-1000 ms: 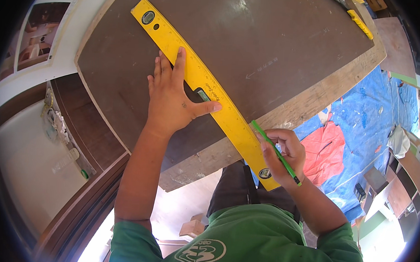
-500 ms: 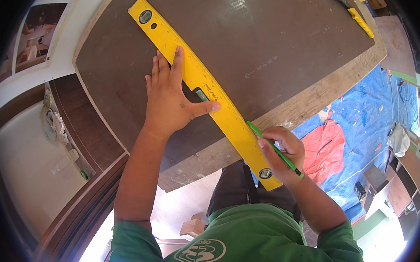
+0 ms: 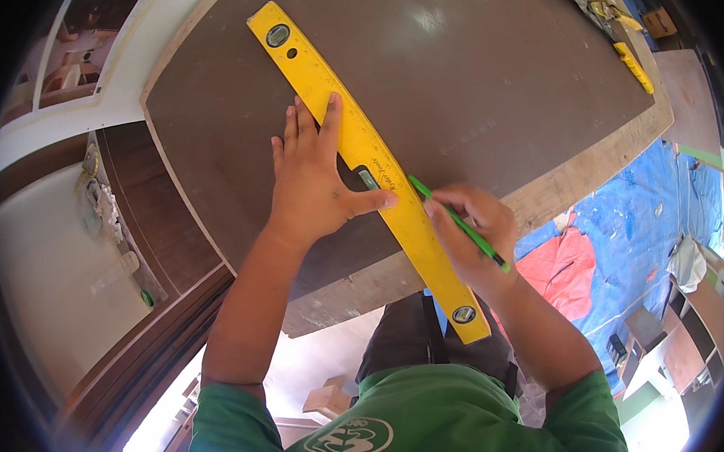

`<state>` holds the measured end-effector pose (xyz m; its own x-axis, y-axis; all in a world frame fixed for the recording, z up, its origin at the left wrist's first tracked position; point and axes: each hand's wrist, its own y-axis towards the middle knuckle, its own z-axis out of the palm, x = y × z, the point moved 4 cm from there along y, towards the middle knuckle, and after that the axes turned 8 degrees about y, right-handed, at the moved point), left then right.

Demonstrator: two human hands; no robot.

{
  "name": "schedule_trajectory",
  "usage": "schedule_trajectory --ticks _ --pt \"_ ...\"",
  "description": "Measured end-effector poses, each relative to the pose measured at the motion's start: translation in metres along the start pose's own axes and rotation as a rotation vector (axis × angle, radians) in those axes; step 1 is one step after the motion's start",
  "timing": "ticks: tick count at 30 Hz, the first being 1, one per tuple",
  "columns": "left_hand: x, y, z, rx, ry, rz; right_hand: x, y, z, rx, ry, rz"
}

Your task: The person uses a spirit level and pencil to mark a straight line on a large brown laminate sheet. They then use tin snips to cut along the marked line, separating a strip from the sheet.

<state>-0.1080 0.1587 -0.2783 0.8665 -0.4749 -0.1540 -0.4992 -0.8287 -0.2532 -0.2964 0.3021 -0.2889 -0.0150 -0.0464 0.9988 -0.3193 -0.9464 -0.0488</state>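
A long yellow spirit level (image 3: 365, 149) lies slantwise across a dark brown board (image 3: 497, 94), its near end jutting past the board's edge towards my body. My left hand (image 3: 315, 179) presses down on it with fingers spread; the thumb and index finger rest on the level, the other fingertips along its left side. Between the fingers of my right hand (image 3: 479, 231) is a green pen (image 3: 459, 222). The pen's upper end meets the board right beside the level's right edge, a little below the middle vial.
A yellow-handled tool (image 3: 634, 68) lies at the board's far right corner. Blue sheeting (image 3: 620, 237) with a red cloth (image 3: 562, 267) covers the floor to the right. A dark wooden frame (image 3: 155, 338) stands at left, and a small wooden block (image 3: 330, 398) sits below.
The pen in my right hand has moved up along the level's edge, away from my body. In the picture the board, level and left hand have shifted slightly right and down.
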Motion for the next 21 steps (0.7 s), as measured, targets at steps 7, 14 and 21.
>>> schedule_trajectory --ticks 7,14,21 --pt "0.002 0.000 0.001 0.012 -0.003 0.011 -0.005 0.088 0.043 -0.023 0.071 -0.070" --pt "0.001 -0.001 0.001 0.022 0.015 0.013 -0.010 0.144 0.074 -0.038 0.161 0.013" --pt "0.000 -0.002 0.002 0.053 0.012 0.002 -0.011 0.159 0.083 -0.015 0.119 0.084"
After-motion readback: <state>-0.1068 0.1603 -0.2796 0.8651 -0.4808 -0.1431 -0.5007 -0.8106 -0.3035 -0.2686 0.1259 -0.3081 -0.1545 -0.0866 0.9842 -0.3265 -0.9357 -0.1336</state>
